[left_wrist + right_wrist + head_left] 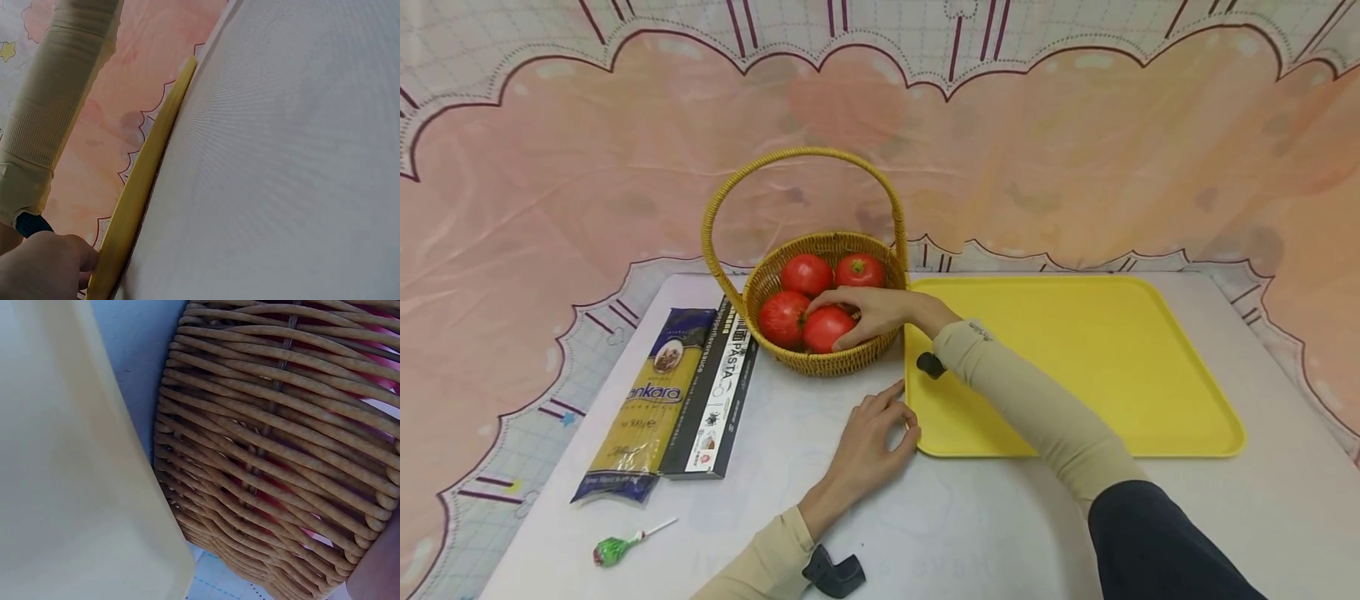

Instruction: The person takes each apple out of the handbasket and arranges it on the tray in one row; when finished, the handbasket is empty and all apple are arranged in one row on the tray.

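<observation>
A woven basket with a tall arched handle stands at the back of the table, with several red tomatoes in it. My right hand reaches into it from the right, thumb and fingers around the front tomato. In the right wrist view the basket's woven side fills much of the picture and hides most of that grasp. My left hand rests on the table, its fingertips touching the left edge of a yellow tray. The left wrist view shows this hand against the tray's rim.
Left of the basket lie a yellow and blue pasta packet and a black and white pasta box, side by side. A green-wrapped lollipop lies near the front left. The patterned curtain hangs behind the table.
</observation>
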The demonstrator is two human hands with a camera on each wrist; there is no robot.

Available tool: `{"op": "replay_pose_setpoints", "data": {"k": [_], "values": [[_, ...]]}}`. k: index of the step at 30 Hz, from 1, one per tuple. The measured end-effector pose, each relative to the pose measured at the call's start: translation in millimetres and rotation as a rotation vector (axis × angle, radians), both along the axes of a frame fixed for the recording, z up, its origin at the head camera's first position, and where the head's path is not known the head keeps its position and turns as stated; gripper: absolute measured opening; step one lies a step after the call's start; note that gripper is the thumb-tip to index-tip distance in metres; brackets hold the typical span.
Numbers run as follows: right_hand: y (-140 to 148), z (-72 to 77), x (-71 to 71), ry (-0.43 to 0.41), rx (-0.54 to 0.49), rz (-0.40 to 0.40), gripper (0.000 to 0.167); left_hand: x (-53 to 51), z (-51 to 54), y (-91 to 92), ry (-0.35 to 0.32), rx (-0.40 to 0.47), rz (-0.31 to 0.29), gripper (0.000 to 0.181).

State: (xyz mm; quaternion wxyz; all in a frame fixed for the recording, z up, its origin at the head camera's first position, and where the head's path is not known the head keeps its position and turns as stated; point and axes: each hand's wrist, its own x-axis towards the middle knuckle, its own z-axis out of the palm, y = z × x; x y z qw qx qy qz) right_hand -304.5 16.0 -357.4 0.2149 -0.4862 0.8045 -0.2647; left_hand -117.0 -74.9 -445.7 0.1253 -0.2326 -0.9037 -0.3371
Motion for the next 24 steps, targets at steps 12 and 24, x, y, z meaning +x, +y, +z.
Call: {"op": "replay_pose_setpoints", "data": {"k": [12, 24], "values": [[2.5, 0.2, 1.0, 0.059, 0.003, -0.022, 0.056, -0.5, 0.1, 0.6, 0.002, 0.003, -0.001, 0.004], [5.3, 2.5, 5.9, 0.119, -0.069, -0.01, 0.058, -1.3, -0.2, 0.6, -0.024, 0.002, 0.0, 0.004]]}}
